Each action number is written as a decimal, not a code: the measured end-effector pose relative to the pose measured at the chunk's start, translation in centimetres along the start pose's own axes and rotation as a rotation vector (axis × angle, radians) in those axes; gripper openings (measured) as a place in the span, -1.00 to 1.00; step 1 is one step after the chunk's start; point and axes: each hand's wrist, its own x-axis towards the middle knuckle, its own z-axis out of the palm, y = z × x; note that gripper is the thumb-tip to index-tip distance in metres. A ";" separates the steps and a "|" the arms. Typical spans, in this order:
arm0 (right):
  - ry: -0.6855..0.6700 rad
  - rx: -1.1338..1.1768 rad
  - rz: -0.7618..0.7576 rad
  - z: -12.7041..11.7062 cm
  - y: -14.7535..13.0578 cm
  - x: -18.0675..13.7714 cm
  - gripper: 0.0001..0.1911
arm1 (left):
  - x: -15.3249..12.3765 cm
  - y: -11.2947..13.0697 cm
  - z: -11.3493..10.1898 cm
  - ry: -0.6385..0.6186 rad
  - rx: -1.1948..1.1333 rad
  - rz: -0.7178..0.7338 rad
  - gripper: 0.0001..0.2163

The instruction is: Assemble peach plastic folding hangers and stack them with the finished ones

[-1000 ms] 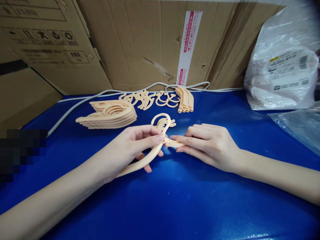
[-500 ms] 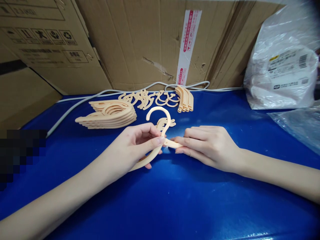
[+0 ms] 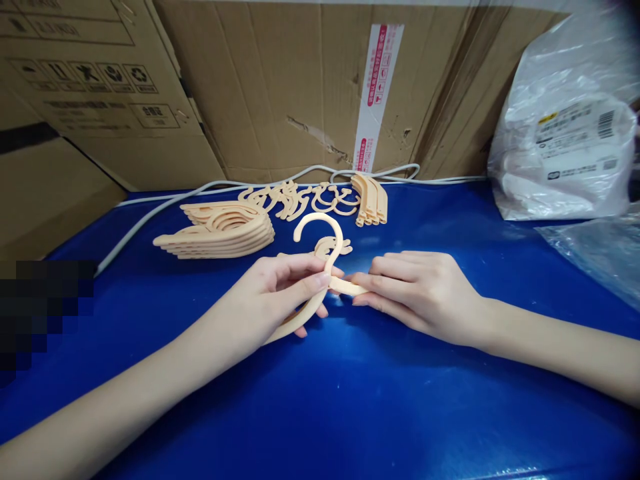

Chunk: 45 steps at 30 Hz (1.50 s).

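Left hand (image 3: pixel 273 290): fingers clamped on beige hanger (image 3: pixel 339 245), thumb at the joint below its hook. Right hand (image 3: pixel 423 293): fingers pinched together on the hanger's short side arm (image 3: pixel 346 287), end hidden in the grip. Hanger is between both hands over the blue surface (image 3: pixel 345 407), hook up, opening to the left; its longer arm runs down under the left palm, end not visible. Just behind the hanger: small flat beige pieces (image 3: pixel 346 247). Farther behind it: loose hooks and curved parts, plus a bundle of curved beige pieces (image 3: pixel 371 200). Left of and behind hanger: stack of beige curved parts (image 3: pixel 225 243). Well right of and behind hanger: plastic bag (image 3: pixel 560 153) with label. Behind everything: cable, cardboard (image 3: pixel 280 87).
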 end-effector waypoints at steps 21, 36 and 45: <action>0.030 0.276 0.213 -0.3 -1.2 0.6 -0.87 | -0.8 0.6 0.7 0.095 -0.075 -0.009 -0.77; -0.004 0.923 0.660 -0.2 -1.4 0.9 -0.87 | -0.4 0.2 2.6 0.142 -0.190 -0.124 -0.72; -0.094 0.838 0.550 -0.4 -0.7 1.1 -0.88 | -0.4 0.6 2.9 0.169 -0.164 -0.105 -0.68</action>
